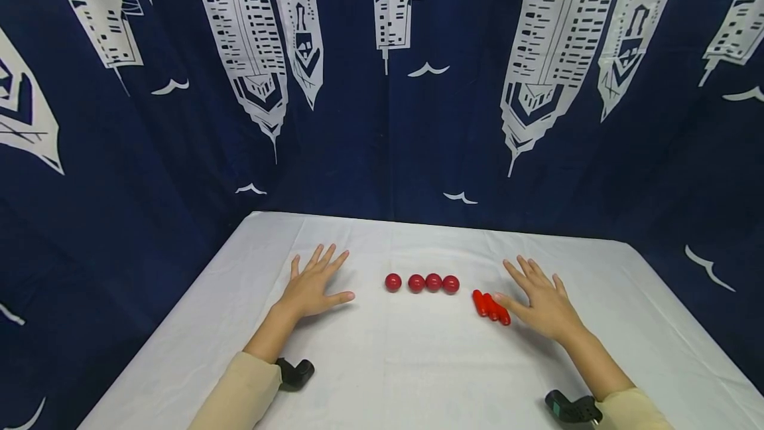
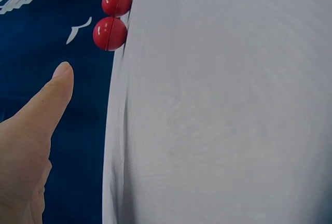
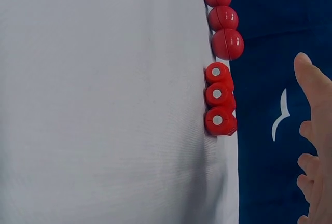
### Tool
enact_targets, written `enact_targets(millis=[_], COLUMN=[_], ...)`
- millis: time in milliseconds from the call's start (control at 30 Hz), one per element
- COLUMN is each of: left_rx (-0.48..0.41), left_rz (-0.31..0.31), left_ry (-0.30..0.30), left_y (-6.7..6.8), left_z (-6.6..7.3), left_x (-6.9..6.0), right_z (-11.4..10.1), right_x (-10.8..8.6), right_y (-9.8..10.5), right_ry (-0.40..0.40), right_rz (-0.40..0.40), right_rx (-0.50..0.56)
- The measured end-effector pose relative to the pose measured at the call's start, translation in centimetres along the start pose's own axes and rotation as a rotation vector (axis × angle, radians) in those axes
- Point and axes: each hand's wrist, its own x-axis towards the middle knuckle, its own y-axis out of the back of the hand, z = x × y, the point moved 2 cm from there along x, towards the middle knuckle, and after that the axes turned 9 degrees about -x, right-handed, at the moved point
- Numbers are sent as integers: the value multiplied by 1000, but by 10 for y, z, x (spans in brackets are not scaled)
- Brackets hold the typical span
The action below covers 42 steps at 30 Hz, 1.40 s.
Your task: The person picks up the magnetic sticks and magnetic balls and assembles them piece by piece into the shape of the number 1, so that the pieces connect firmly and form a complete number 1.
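Observation:
Several glossy red balls (image 1: 434, 283) lie in a row on the white tabletop; the leftmost ball (image 1: 392, 283) sits a little apart from the others. Just right of them lie three red elongated pieces (image 1: 480, 304) side by side, with pale round dots on their near ends in the right wrist view. My left hand (image 1: 310, 289) hovers left of the balls, fingers spread, holding nothing. My right hand (image 1: 543, 304) is held above the table, right of the elongated pieces, with its fingers spread too. From the head its thumb overlaps them, but the right wrist view shows a gap.
A white cloth (image 1: 382, 370) covers the table. Behind and around it hangs a dark blue curtain (image 1: 358, 151) printed with white buildings and birds. Black devices are worn on the left wrist (image 1: 295, 375) and right wrist (image 1: 573, 408).

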Motion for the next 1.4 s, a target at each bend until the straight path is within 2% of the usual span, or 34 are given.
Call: enact_targets(millis=[267, 467, 800, 933, 1167, 1400], left_rx=[-11, -38, -161, -185, -208, -236], left_rz=[2, -14, -86, -107, -87, -64], left_ry=[-15, -30, -64, -77, -112, -129], left_y=[-3, -10, -26, -34, -47, -60], left_z=[5, 11, 33, 44, 57, 61], left_x=[6, 12, 31, 37, 45, 50], right_z=[0, 2, -1, -4, -7, -7], right_x=[-3, -7, -11, -10, -8, -6], right_y=[-6, -11, -20, -24, -29, -33], right_ry=[-13, -10, -119, -136, -122, -122], right_rz=[-7, 1, 28, 59, 80, 95], right_rx=[-14, 3, 202, 230, 241, 220])
